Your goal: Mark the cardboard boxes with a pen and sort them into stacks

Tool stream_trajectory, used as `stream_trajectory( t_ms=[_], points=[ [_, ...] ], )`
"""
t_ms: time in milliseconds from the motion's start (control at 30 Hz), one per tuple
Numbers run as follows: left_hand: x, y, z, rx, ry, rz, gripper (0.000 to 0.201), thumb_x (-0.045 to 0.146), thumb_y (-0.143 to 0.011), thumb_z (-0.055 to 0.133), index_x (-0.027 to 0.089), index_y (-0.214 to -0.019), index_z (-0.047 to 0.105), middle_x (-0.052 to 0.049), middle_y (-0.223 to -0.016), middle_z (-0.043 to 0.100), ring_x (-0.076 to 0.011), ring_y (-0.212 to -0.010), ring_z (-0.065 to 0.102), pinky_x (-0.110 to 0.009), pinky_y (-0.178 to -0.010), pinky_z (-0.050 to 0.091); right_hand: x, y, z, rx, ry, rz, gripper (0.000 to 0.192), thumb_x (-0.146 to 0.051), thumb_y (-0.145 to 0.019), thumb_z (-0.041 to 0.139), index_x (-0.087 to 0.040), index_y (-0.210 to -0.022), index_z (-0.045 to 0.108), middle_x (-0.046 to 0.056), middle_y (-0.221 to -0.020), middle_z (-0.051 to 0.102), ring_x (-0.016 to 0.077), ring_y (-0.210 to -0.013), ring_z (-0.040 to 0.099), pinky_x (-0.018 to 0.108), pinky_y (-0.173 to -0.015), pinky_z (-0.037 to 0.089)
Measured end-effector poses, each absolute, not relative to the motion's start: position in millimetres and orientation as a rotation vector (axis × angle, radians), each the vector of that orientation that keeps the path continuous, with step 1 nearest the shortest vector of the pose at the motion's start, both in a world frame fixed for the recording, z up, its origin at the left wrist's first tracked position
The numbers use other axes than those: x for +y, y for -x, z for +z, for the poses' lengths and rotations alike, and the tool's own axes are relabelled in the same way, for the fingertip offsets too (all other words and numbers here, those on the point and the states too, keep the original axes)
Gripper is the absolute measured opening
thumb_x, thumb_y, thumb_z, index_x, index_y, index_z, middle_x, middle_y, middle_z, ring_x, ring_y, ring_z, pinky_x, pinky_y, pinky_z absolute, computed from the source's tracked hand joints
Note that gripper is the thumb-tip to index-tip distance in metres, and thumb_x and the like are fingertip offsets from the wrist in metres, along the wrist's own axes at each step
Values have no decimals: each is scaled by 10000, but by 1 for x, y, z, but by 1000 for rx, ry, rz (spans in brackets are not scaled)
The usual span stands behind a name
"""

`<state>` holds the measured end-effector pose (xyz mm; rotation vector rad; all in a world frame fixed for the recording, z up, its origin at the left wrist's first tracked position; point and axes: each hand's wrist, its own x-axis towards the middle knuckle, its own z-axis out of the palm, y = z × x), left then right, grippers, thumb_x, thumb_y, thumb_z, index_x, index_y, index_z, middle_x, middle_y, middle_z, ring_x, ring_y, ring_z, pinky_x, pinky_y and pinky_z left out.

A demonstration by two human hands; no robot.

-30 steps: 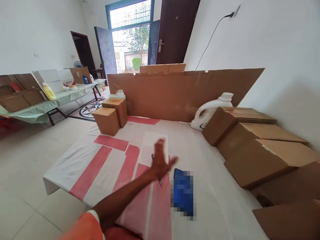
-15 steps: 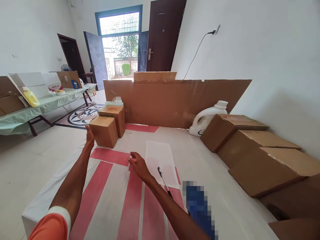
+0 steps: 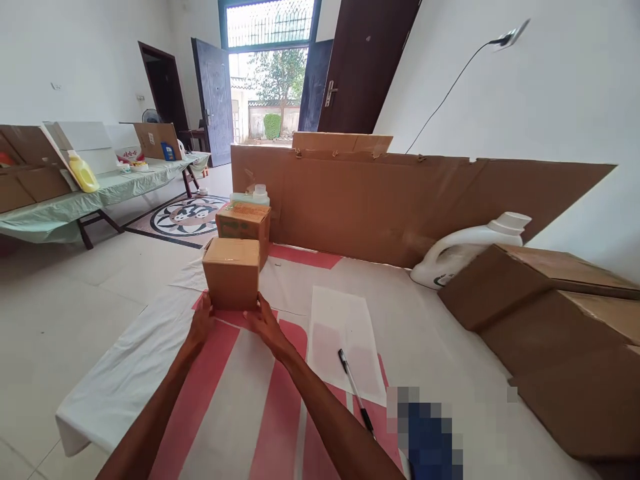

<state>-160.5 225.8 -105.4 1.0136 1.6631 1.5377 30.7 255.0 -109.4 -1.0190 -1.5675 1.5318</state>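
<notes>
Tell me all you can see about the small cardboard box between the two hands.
The small cardboard box is plain brown and closed, its top flaps shut. It stands upright on the red-and-white table cover, just in front of a second, printed box. The left hand touches its lower left side and the right hand its lower right corner.
</notes>
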Motion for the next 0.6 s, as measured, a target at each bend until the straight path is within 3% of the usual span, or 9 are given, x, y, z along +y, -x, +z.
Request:
stream_trajectory(
  t_ms=[133, 267, 400, 600],
  points=[
    [126, 109, -108, 1706, -1196, 1386, 719, 753, -950, 452, 251, -1434, 624, -130, -1373, 663, -353, -1272, 604, -551, -1099, 476, 195, -98, -105, -1472, 1059, 1434, 638, -522, -951, 614, -337, -1548, 485, 75, -1582, 522, 312, -1445, 501, 514, -1140, 474],
    [37, 56, -115, 1753, -1620, 1255, 709, 686, -980, 458, 251, -1534, 543, -155, -1341, 629, -360, -1237, 605, -537, -1035, 519, 146, -149, -89, -1394, 1131, 1252, 500, -573, -988, 565, -307, -1408, 617, 88, -1487, 598, 303, -1379, 547, 476, -1113, 489],
    [-7, 23, -116, 1681, -1938, 1386, 713, 654, -987, 471, 275, -1590, 479, -170, -1332, 616, -389, -1249, 561, -552, -1039, 493, 110, -180, -75, -1315, 1180, 1258, 554, -637, -962, 575, -287, -1388, 629, 91, -1514, 587, 332, -1395, 524, 529, -1152, 442],
    [-16, 23, -103, 1709, -2069, 1400, 617, 521, -1022, 514, 339, -1606, 439, -153, -1493, 506, -384, -1395, 473, -577, -1138, 436, 74, -188, -80, -1202, 1201, 1316, 661, -740, -906, 576, -283, -1381, 620, 103, -1533, 587, 363, -1446, 489, 583, -1187, 395]
  ],
)
